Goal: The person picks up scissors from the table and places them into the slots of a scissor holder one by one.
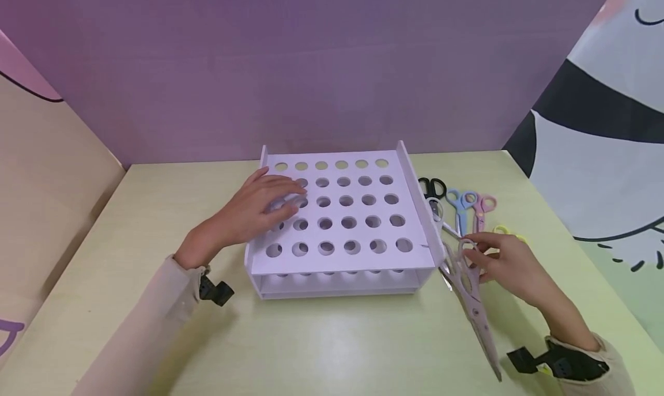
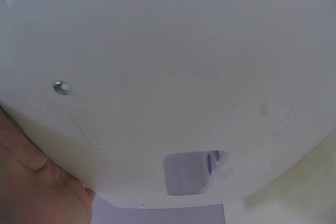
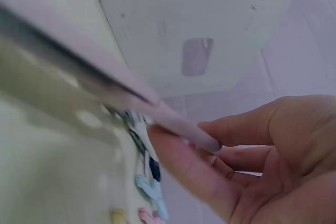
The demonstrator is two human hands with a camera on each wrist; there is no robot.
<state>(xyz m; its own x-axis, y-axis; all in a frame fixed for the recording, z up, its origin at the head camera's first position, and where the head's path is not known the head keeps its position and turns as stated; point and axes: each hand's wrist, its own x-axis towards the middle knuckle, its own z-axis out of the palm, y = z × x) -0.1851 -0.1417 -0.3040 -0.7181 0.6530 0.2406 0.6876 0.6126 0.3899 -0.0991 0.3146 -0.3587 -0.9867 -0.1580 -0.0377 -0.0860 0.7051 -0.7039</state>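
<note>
My right hand (image 1: 510,263) pinches one finger loop of the large pale pink scissors (image 1: 474,306). The blades point down toward the front of the table. In the right wrist view, thumb and fingers hold the handle of these scissors (image 3: 173,121). My left hand (image 1: 259,207) lies on the left part of the white rack (image 1: 337,262), its fingers over the top plate with rows of round holes. The left wrist view is filled mostly by the rack's side panel (image 2: 173,87), with part of the left hand (image 2: 39,177) at its edge.
Right of the rack lie black scissors (image 1: 438,187), blue scissors (image 1: 461,211), pink scissors (image 1: 480,211) and a yellow-handled pair (image 1: 503,230) partly behind my hand. White-handled scissors (image 1: 437,210) lean near the rack's right panel. A purple wall (image 1: 332,67) stands behind the table (image 1: 321,338).
</note>
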